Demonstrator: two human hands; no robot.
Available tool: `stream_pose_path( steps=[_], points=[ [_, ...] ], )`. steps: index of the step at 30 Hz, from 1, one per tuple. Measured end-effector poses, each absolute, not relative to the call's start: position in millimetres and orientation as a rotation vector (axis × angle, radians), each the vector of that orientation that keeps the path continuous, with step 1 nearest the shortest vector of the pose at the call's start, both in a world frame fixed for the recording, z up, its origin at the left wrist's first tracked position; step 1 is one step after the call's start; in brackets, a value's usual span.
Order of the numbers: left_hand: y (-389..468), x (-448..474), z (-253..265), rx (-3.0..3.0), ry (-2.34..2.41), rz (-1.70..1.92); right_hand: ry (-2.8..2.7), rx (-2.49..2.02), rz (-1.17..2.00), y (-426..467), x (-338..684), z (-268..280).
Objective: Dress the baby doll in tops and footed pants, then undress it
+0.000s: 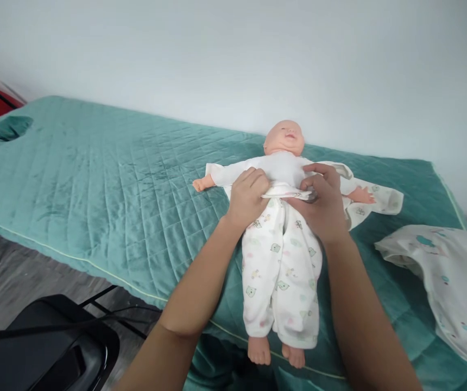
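A baby doll lies on its back, feet towards me, its arms stretched out to the sides. White printed pants cover its legs, and its bare feet stick out of the cuffs. My left hand is closed around the waistband at the doll's left-in-view hip. At the other hip, my right hand has its fingers curled on the same waistband, thumb side partly hidden. A printed white top is spread under the doll's torso and its right-in-view arm.
A green quilted cover lies over the massage bed, with a face hole at the far left. Another printed white cloth lies at the right. A black chair stands at lower left. The white wall borders the back.
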State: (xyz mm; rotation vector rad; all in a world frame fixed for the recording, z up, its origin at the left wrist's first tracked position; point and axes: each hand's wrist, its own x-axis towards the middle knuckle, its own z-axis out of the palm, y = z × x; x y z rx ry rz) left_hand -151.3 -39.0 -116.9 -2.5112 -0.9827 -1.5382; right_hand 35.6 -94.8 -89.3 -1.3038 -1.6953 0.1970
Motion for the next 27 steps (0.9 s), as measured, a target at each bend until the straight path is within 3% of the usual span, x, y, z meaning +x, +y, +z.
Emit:
stream_pose_path(
  steps=[4,9,18,27],
  points=[
    [-39,-152,-118,-2.491,-1.044,-1.498,-1.752,-1.209,-0.122,-105,32,-97],
    [-42,-155,-122,-2.5,-1.183,-1.429,-1.802,-1.197,-0.289,-117,28,-101],
    [-45,-157,-129,-2.538,-1.355,-1.529,-1.739,-1.439,0.005,-119,27,-98],
    [-107,-169,-131,-2.514,-1.573,-1.685,-1.735,-1.4,0.156,-115,31,-100]
  ],
)
